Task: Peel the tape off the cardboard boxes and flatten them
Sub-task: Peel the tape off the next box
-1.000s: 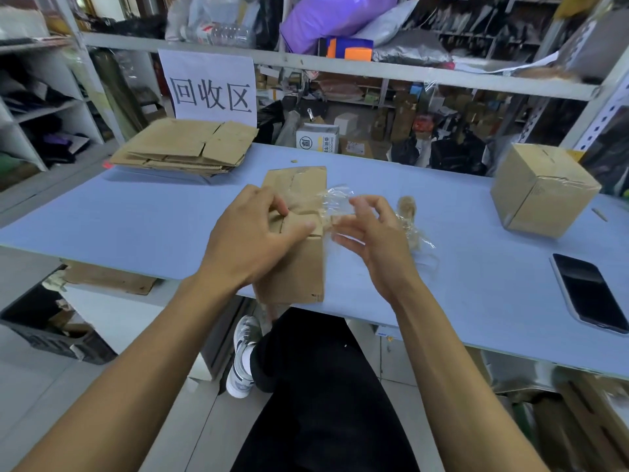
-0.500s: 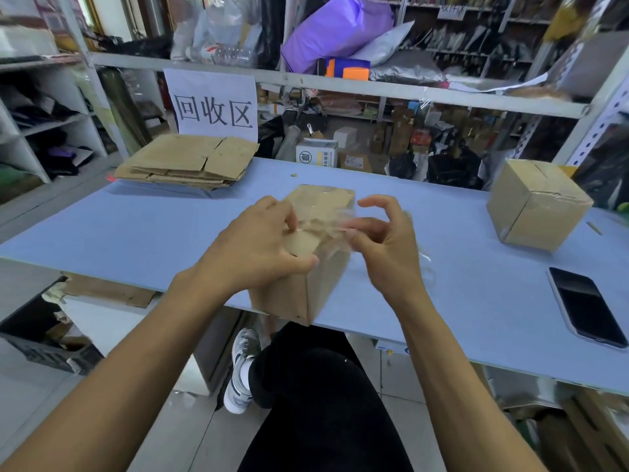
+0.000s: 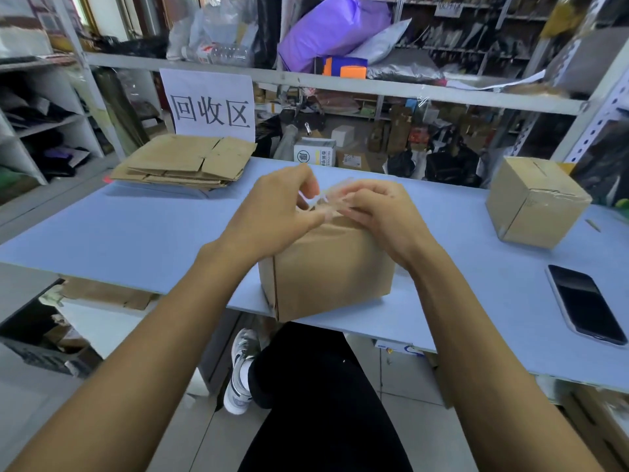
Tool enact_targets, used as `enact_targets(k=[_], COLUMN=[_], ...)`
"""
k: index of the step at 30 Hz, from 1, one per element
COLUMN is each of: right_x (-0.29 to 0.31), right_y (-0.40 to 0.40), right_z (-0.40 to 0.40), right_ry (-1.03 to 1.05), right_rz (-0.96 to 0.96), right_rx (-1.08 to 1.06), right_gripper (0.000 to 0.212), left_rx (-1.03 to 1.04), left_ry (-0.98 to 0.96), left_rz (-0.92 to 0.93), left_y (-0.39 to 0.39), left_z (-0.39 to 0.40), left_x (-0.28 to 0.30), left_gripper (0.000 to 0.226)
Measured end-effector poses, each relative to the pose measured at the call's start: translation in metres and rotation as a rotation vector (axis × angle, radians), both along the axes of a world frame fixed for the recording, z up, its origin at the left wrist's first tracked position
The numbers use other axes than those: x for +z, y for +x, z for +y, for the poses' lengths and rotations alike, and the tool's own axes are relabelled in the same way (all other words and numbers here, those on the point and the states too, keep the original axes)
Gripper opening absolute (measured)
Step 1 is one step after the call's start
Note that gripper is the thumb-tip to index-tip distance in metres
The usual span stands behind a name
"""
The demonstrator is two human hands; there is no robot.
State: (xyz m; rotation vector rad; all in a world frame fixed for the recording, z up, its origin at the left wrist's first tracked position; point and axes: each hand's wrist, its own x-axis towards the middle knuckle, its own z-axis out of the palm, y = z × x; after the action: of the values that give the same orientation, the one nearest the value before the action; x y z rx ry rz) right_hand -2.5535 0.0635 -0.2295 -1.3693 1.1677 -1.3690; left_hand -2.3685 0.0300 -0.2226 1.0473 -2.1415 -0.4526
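Left hand (image 3: 272, 212), right hand (image 3: 377, 216) fingers curled, pinching clear tape (image 3: 323, 199) atop box (image 3: 333, 267).

I see open table (image 3: 136, 240) left of my hands; a phone (image 3: 583, 303) and second box (image 3: 536, 202) crowd the right.

brown box (image 3: 326, 270), blue table (image 3: 136, 233) (pale) — black phone (image 3: 583, 303)
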Motion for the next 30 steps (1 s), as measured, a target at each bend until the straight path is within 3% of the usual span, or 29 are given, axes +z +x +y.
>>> enact_targets(k=[3, 5, 11, 15, 16, 18, 20, 21, 24, 26, 30], right_x=[0.004, 0.002, 0.006, 0.003, 0.004, 0.003, -0.001, -0.003, -0.002, 0.0, -0.005], right_y=[0.0, -0.005, -0.034, -0.038, -0.039, -0.039, -0.037, -0.036, -0.032, -0.029, -0.014], right_z=[-0.007, -0.006, 0.003, 0.004, 0.007, 0.006, 0.005, 0.005, 0.009, 0.011, 0.017], right_ry=[0.052, 0.086, 0.155, 0.157, 0.123, 0.019, 0.042, 0.103, 0.193, 0.164, 0.074], right_rz=[0.154, 0.2, 0.005, -0.129, -0.082, 0.294, 0.716, 0.826, 0.851, 0.871, 0.88], right_rx=[0.014, 0.011, 0.414, 0.427, 0.336, 0.08, 0.025, 0.055, 0.072, 0.042, 0.01], right_gripper=[0.006, 0.009, 0.022, 0.033, 0.031, 0.024, 0.039, 0.051, 0.07, 0.069, 0.061], left_rx=[-0.036, -0.02, -0.054, -0.005, 0.001, -0.006, -0.02, -0.032, -0.021, 0.022, 0.076], left_ry=[0.043, 0.085, 0.133, 0.103, 0.101, 0.062, 0.059, 0.075, 0.112, 0.122, 0.086], left_rz=[0.131, 0.214, 0.221, 0.223, 0.219, 0.182, 0.158, 0.165, 0.187, 0.161, 0.037], left_y=[-0.013, -0.012, -0.012, -0.012, -0.011, -0.01, -0.01, -0.01, -0.006, -0.003, 0.003], left_z=[-0.006, -0.008, -0.002, 0.0, 0.0, 0.003, 0.008, 0.011, 0.01, 0.006, -0.005], left_x=[-0.014, -0.021, -0.03, -0.033, -0.034, -0.032, -0.028, -0.026, -0.025, -0.024, -0.016], left_gripper=[0.012, 0.006, 0.026, 0.018, 0.018, 0.028, 0.022, 0.022, 0.025, 0.01, 0.026])
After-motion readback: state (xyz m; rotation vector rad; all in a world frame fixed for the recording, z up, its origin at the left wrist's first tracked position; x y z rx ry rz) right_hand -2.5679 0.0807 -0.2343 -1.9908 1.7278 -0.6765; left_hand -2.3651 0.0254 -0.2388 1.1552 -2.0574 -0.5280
